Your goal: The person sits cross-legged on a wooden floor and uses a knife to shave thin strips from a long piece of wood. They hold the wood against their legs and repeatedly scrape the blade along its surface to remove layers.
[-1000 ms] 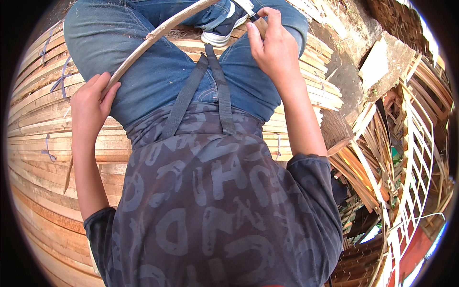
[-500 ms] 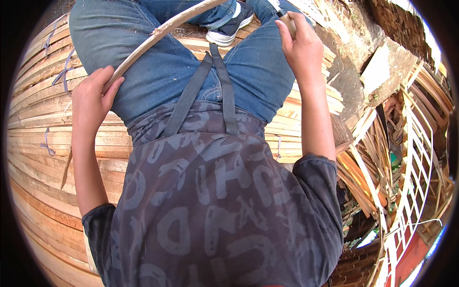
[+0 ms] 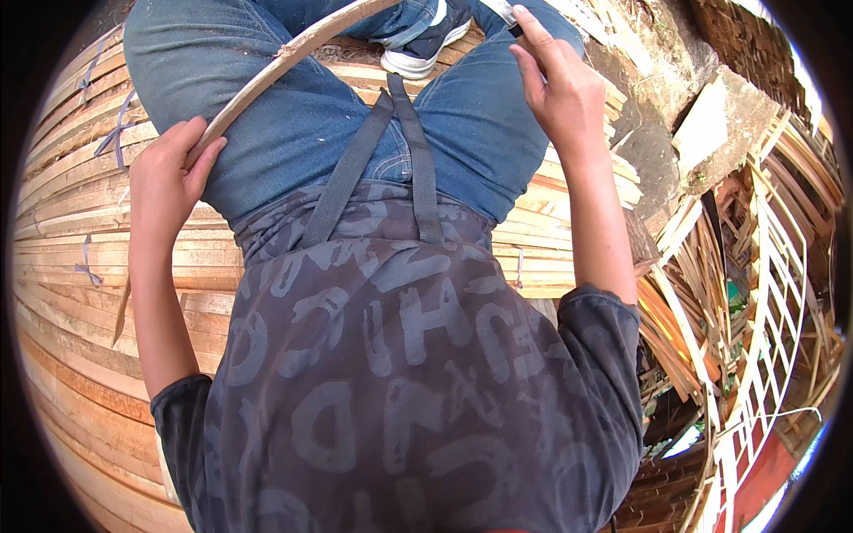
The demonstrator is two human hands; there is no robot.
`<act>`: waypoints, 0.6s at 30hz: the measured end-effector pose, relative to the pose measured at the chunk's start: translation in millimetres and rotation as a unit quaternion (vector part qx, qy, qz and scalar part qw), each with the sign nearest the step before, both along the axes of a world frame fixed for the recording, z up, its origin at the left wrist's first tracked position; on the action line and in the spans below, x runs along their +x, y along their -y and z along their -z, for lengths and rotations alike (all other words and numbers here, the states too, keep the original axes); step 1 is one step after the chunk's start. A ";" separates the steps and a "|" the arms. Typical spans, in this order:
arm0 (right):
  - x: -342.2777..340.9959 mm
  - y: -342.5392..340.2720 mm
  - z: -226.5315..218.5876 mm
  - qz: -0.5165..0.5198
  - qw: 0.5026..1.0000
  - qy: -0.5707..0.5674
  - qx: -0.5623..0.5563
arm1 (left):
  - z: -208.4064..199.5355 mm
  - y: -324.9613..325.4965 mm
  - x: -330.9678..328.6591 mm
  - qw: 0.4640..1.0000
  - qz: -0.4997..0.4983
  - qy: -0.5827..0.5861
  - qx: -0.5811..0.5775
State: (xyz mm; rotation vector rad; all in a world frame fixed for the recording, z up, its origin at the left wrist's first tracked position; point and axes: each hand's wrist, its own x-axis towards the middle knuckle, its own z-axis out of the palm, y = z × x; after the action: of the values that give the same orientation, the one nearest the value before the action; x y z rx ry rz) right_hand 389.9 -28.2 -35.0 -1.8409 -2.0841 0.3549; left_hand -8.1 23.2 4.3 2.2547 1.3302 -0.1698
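Note:
My left hand point(image 3: 169, 173) is closed round the near end of a long, slightly curved wooden strip point(image 3: 284, 64), which slants up across my left thigh and out past the top edge. A thin pointed piece of wood point(image 3: 123, 311) shows beside my left forearm; I cannot tell if it belongs to the same strip. Over my right knee, my right hand point(image 3: 569, 93) grips a knife point(image 3: 499, 9), the index finger stretched along it toward the blade. Its handle is mostly hidden in the palm, and the blade is partly cut off by the top edge.
I sit cross-legged on stacked wooden slats point(image 3: 89, 355), some tied with bluish string point(image 3: 115, 138). To the right lie a rough stone block point(image 3: 653, 169), bundles of thin split strips point(image 3: 680, 342) and a white lattice frame point(image 3: 769, 338). A shoe point(image 3: 418, 53) shows at the top middle.
The right index finger has stretched out along the knife, and the handle has turned more into the palm. My left hand and the wooden strip have shifted slightly left.

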 end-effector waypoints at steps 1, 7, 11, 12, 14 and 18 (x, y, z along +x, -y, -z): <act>-7.3 -0.7 -2.8 -0.034 0.999 -0.029 -0.013 | -0.7 0.4 -0.2 1.000 0.001 0.001 0.000; 55.9 -5.9 29.6 0.061 0.994 0.059 0.064 | -0.6 1.8 -1.4 1.000 -0.007 0.024 0.005; 118.6 5.8 31.4 0.159 0.975 0.140 0.064 | -0.7 -2.0 -0.7 1.000 0.000 0.014 -0.005; 120.4 5.3 27.8 0.140 0.979 0.118 0.091 | -0.8 -2.4 -0.6 1.000 -0.005 0.016 -0.008; 110.5 9.8 22.9 0.112 0.986 0.063 0.106 | 0.2 -0.1 -2.4 1.000 -0.005 0.014 -0.002; 33.5 5.9 2.0 0.022 0.995 0.015 0.098 | 2.2 0.9 -0.2 1.000 -0.004 0.019 0.005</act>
State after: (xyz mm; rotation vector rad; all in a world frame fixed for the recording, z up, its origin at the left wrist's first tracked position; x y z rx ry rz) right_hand 423.5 -34.1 -36.9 -1.7821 -2.0145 0.1079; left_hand -8.3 22.3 2.1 2.2487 1.3230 -0.1182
